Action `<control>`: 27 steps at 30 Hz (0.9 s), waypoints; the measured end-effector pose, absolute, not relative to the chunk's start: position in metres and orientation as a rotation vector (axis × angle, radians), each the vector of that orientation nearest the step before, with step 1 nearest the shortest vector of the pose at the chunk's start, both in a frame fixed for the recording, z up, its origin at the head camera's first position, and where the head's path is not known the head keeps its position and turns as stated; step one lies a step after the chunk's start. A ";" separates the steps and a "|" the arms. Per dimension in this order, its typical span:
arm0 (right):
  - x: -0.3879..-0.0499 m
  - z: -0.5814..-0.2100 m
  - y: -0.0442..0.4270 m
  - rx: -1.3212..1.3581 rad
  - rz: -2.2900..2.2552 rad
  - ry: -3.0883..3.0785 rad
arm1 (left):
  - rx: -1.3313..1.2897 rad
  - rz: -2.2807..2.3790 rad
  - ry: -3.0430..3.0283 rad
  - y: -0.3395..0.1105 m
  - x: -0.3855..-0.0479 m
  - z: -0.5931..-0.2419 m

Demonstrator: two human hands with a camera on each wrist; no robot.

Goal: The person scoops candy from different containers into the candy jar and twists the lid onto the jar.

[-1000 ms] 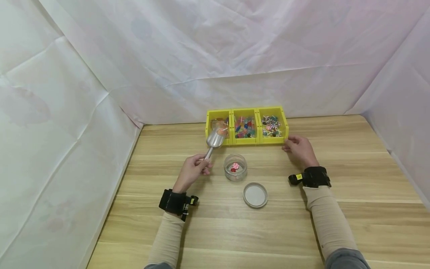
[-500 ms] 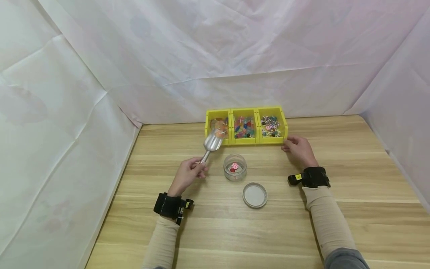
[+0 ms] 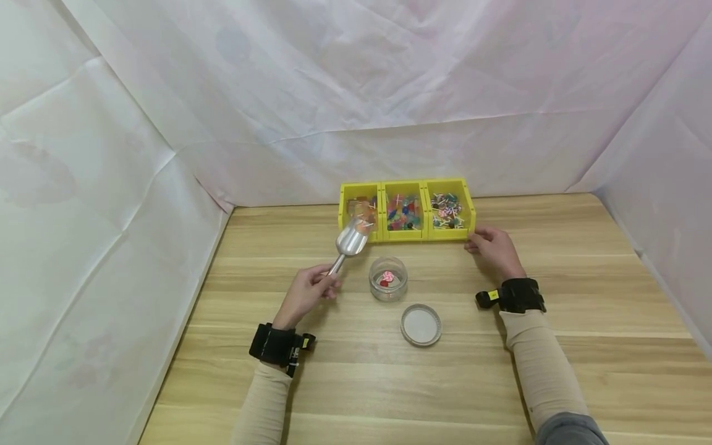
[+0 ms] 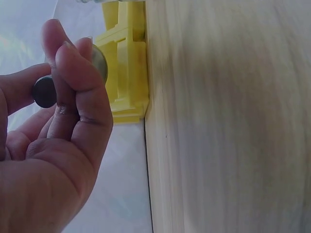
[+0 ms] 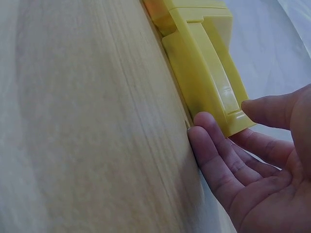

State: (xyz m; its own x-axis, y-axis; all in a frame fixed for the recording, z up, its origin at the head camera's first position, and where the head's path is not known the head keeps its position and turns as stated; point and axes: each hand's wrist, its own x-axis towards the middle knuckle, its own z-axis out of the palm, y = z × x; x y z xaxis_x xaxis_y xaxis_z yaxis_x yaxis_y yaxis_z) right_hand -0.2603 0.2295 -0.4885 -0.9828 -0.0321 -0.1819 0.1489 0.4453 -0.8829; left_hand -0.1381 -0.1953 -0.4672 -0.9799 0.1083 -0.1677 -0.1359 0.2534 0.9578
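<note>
My left hand [image 3: 305, 295] grips the handle of a metal scoop [image 3: 351, 241]. The scoop's mouth is at the front edge of the left compartment of a yellow three-part bin [image 3: 405, 235], where orange candies [image 3: 364, 220] show; whether any lie in the scoop is hard to tell. In the left wrist view the fingers [image 4: 92, 102] curl round the handle, its dark round end [image 4: 44, 91] showing. My right hand [image 3: 497, 250] pinches the bin's front right corner, thumb [image 5: 262, 110] on the rim. An uncovered clear jar [image 3: 388, 295] holds a pink swirl candy [image 3: 388, 276] and something red.
A round lid [image 3: 421, 326] lies on the wooden table [image 3: 361, 395] in front of the jar. Colourful candies [image 3: 405, 213] fill the middle compartment, and small stick candies [image 3: 447, 211] the right one. White cloth [image 3: 278, 93] hangs behind and at both sides.
My left hand has moved a little left and back towards me, drawing the scoop the same way. My right hand stays at the bin's corner.
</note>
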 end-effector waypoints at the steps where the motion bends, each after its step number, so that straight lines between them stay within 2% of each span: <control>1: -0.260 -0.489 0.230 0.105 -1.568 2.518 | -0.021 1.808 2.317 -0.196 -0.138 -0.468; 27: -0.261 -0.490 0.230 0.074 -1.551 2.553 | 0.065 1.773 2.330 -0.199 -0.125 -0.464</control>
